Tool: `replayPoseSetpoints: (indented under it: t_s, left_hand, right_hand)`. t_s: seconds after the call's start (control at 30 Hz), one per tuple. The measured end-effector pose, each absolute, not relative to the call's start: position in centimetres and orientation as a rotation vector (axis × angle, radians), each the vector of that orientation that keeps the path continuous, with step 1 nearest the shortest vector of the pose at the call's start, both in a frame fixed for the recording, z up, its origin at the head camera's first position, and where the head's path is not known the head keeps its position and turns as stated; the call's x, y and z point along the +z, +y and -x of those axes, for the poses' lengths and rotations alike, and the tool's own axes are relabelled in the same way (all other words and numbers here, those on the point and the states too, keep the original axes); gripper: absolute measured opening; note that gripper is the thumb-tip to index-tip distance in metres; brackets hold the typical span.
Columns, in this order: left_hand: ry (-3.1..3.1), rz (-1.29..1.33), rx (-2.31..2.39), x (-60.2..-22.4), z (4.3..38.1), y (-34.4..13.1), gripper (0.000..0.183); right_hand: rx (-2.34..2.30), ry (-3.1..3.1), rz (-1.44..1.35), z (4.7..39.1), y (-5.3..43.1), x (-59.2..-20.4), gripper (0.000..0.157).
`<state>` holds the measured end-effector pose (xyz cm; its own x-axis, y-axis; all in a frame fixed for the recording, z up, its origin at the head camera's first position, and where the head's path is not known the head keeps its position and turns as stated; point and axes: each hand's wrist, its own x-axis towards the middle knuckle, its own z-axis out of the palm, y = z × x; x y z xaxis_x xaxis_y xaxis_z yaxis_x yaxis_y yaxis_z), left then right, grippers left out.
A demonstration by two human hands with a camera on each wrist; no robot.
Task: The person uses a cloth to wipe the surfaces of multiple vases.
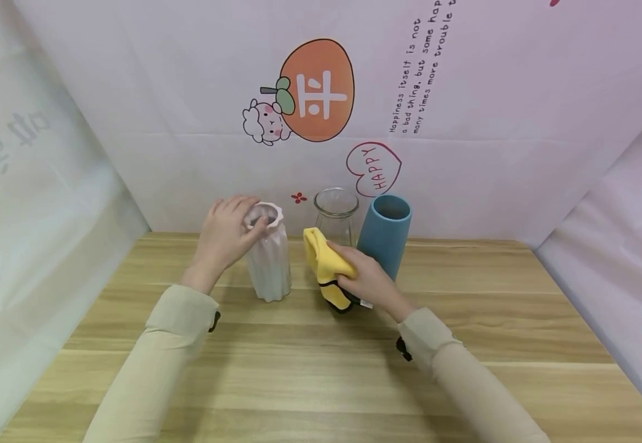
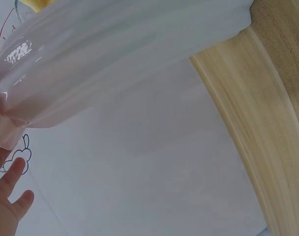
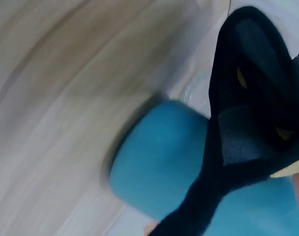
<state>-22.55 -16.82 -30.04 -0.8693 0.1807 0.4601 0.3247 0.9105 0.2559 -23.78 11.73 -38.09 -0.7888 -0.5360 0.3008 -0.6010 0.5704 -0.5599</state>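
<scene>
My left hand (image 1: 224,234) holds a white fluted vase (image 1: 270,264) at its rim, fingers behind and thumb across the mouth. The vase stands upright on the table, and its glossy ridged side (image 2: 115,44) fills the top of the left wrist view. In my right hand (image 1: 368,280) is a bunched yellow cloth (image 1: 326,261) with black edging and a small white label. The cloth's dark side (image 3: 242,132) shows in the right wrist view. It hangs in front of a clear glass vase (image 1: 339,231), hiding its lower part. Just behind my right hand is a blue vase (image 1: 384,237).
The wood-grain table (image 1: 299,369) runs back to a white printed curtain (image 1: 188,92). More white fabric hangs along both sides. All three vases stand in a row near the table's back edge, with the glass and blue ones close together.
</scene>
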Motion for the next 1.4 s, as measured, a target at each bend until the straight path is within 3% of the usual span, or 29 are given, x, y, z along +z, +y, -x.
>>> replayPoseSetpoints:
  t_s: [0.7,1.4]
  left_hand:
    - [-2.383,0.211,-0.537,-31.0,22.8,-17.3,0.039]
    - [-2.359,0.132,-0.549,-31.5,23.0,-18.1,0.039]
  right_hand:
    - [1.074,-2.681,-1.168,22.9,19.0,-36.9,0.053]
    - [0.625,-2.418,-1.205,21.9,24.1,-38.6,0.062]
